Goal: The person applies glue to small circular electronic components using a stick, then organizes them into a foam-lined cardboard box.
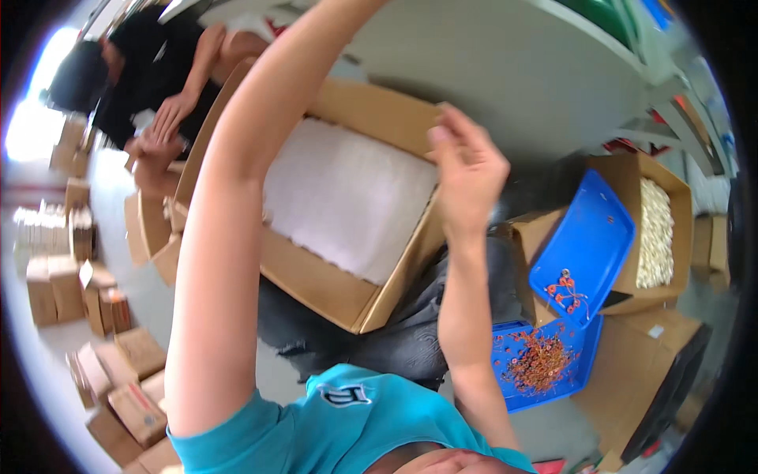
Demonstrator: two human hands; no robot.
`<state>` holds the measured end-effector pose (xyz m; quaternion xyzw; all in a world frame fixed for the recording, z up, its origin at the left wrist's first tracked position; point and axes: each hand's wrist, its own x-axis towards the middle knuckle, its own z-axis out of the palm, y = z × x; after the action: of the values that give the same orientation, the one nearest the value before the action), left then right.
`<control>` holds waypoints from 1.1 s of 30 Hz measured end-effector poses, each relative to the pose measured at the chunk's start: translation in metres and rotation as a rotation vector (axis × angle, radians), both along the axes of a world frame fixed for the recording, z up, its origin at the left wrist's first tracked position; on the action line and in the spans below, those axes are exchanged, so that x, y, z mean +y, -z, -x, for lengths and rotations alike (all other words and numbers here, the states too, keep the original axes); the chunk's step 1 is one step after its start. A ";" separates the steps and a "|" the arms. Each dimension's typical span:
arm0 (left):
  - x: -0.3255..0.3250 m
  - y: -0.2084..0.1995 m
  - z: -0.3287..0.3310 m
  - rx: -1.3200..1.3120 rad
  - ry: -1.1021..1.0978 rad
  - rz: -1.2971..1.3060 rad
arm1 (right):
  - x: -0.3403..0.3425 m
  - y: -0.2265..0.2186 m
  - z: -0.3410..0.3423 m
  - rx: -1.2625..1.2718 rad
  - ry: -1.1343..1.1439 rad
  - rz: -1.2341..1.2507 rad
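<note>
My left arm [217, 229] stretches up across the left side of an open cardboard box [316, 291]; its hand lies beyond the top edge, out of sight. Inside the box, a white sheet with a scalloped edge [351, 197] lies flat. Beside the box's right wall I hold up my right hand [471, 162], its fingers curled in toward the thumb. Whatever may be between those fingertips is too small to make out. The box sits over my dark trousers [347, 336].
To the right, a tilted blue tray [588, 229] holds a few small red parts, above another blue tray [588, 371] heaped with small orange-red parts. A carton of cream-coloured pieces [655, 237] stands behind. Another person [158, 71] sits at the upper left; stacked cartons [138, 411] fill the lower left.
</note>
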<state>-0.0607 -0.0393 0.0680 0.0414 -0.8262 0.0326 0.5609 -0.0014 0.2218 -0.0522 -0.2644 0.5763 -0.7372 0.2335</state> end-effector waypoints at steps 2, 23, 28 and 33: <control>0.033 0.049 -0.058 0.021 0.007 0.221 | 0.005 -0.007 0.005 -0.031 0.001 0.011; -0.075 0.438 -0.440 -1.326 -1.029 -0.250 | -0.019 0.012 -0.049 0.218 -0.135 -0.217; -0.079 0.429 -0.448 -1.332 -1.099 -0.239 | -0.024 0.005 -0.055 0.257 -0.134 -0.230; -0.050 0.384 -0.385 -1.360 -0.727 -0.556 | -0.014 0.014 -0.031 0.298 -0.077 -0.263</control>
<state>0.3247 -0.0896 -0.3159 0.4153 -0.8987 0.0245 -0.1391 0.0297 0.2074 -0.0660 -0.3596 0.6853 -0.5988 0.2061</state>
